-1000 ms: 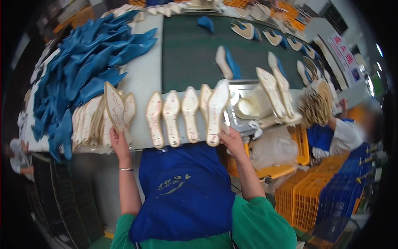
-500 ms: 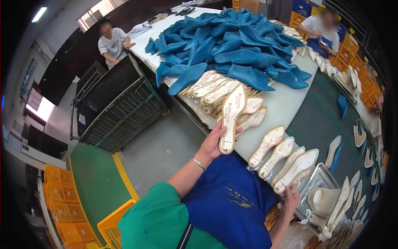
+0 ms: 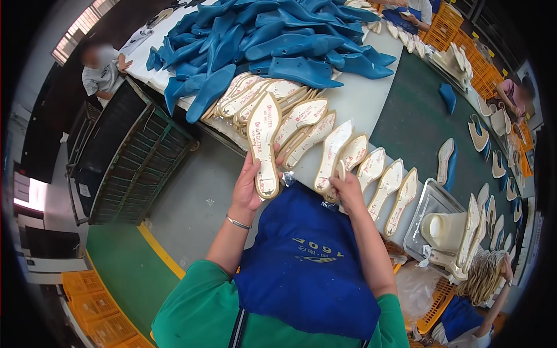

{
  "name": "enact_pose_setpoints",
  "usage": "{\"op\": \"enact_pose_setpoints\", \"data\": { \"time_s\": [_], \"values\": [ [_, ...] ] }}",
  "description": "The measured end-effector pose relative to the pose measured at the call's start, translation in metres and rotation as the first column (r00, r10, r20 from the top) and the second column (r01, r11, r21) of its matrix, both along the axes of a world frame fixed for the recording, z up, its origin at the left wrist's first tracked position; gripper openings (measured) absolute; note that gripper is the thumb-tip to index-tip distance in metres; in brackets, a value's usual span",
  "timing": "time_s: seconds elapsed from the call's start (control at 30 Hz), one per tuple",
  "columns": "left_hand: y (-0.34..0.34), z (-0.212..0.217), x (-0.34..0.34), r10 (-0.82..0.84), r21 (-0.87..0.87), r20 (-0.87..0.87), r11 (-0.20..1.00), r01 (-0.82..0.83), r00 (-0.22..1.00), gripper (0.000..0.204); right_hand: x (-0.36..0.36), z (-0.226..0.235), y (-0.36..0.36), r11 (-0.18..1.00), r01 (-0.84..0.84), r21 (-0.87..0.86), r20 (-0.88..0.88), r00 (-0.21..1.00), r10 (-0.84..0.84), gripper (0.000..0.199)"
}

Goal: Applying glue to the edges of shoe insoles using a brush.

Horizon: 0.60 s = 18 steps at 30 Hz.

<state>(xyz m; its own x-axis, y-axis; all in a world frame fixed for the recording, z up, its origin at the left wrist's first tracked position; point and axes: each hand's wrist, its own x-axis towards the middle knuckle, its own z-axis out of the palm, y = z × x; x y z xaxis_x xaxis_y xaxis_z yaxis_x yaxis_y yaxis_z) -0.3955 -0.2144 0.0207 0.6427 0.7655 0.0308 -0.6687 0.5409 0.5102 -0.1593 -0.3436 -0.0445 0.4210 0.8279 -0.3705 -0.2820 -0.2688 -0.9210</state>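
My left hand point(image 3: 248, 188) is closed around the heel part of a pale shoe insole point(image 3: 264, 136) with red print and a tan edge, held toe up. My right hand point(image 3: 348, 192) is closed at the heel end of another insole point(image 3: 335, 152) at the left end of a row on the table; its fingers partly hide what they grip. To its right, several similar insoles point(image 3: 387, 187) lie slanted side by side. Beyond my left hand are stacked insoles point(image 3: 241, 98), with a large heap of blue shoe lasts point(image 3: 272, 43) behind them.
A dark green conveyor belt point(image 3: 415, 110) carries lasts and insoles on the right. Beside the row are a metal tray point(image 3: 426, 203) and a whitish tub point(image 3: 436, 229). A green-framed cart point(image 3: 133, 168) stands left, near orange crates point(image 3: 93, 310). Other people work around the table.
My right hand has moved left and away from me, from the row's near end to its far-left end. The left hand keeps its insole. The whole view has shifted to the right.
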Motion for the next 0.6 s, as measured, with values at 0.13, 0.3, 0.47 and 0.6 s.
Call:
{"op": "enact_pose_setpoints", "data": {
  "time_s": [0.13, 0.3, 0.47, 0.6],
  "values": [
    [-0.013, -0.006, 0.0, -0.047, -0.033, -0.002, 0.998, 0.047, 0.999, 0.054, -0.004, -0.008, 0.017, 0.993, -0.015, -0.115, 0.006, 1.0, 0.016, 0.006],
    [-0.016, -0.011, -0.003, -0.049, -0.06, -0.013, 0.997, 0.048, 0.999, 0.053, -0.014, -0.019, 0.025, 0.99, 0.131, -0.051, -0.321, 0.937, -0.14, 0.005],
    [-0.013, -0.007, 0.001, -0.054, -0.058, -0.027, 0.997, 0.053, 0.998, 0.052, -0.025, -0.039, 0.036, 0.989, 0.121, -0.084, -0.37, 0.918, -0.144, 0.004],
    [-0.012, -0.005, 0.003, -0.058, -0.06, -0.027, 0.997, 0.056, 0.998, 0.052, -0.03, -0.046, 0.041, 0.986, 0.106, -0.126, -0.341, 0.929, -0.143, 0.015]
  ]
}}
